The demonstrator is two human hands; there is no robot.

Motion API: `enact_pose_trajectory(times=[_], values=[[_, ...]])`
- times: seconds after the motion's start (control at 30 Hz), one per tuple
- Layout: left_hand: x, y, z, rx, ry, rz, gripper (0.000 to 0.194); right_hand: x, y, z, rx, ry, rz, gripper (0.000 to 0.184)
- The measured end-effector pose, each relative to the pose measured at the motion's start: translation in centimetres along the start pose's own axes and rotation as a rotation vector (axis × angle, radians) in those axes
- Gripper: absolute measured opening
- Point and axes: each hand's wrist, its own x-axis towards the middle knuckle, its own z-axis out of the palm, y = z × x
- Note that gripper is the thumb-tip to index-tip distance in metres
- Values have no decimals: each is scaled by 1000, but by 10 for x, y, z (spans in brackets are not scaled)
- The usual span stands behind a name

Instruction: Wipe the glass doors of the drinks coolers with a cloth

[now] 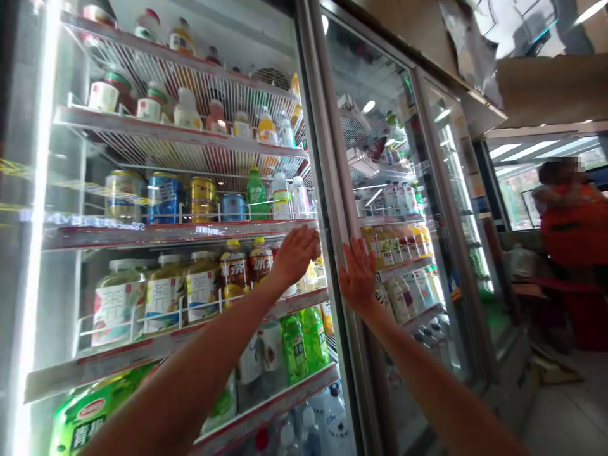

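Flat palms and even, gentle pressure would suit the refrigerator's metal door frame point(334, 164), which runs from one o'clock to five. The left hand point(295, 256), just below centre, is unclenched and empty; its contact with the glass door point(266, 31) is unclear. The right hand point(358, 275), at four o'clock, rests on the frame, fingers spread, grasping nothing.
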Motion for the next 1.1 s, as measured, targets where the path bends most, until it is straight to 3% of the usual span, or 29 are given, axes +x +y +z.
enact_pose_trajectory(times=[0.03,0.07,0.17,0.2,0.23,0.33,0.37,0.5,0.63,0.83,0.9,1.0,1.1], values=[[-2,0,-1,2,6,-12,39,0,-1,-1,0,3,1,54],[-4,0,-3,-16,-9,61,38,-1,-2,-2,0,5,3,54],[-14,0,-8,-122,-119,501,31,-1,-5,-3,6,3,9,55],[-17,-3,-11,-131,-140,550,31,-1,-6,-3,9,5,8,55],[-19,-7,-14,-115,-143,507,33,-1,-7,-4,13,8,6,55],[-25,-21,-25,-12,-92,151,40,-1,-13,-6,27,16,11,54],[-29,-23,-27,1,-94,110,41,-2,-16,-6,36,15,15,54],[-52,-14,-32,-38,-178,237,48,-8,-41,-3,164,-6,-49,52],[-76,-13,-39,29,-111,-104,63,-22,-80,17,310,-85,-158,52],[-114,-49,-72,74,-110,-92,66,-35,-127,44,142,-206,-79,54],[-129,-66,-88,124,-86,-161,64,-31,-125,46,115,-206,-48,51],[-155,-94,-111,190,-35,-326,63,-14,-98,52,79,-195,-40,46],[-180,-113,-126,206,-9,-404,63,8,-71,67,60,-50,84,44]])
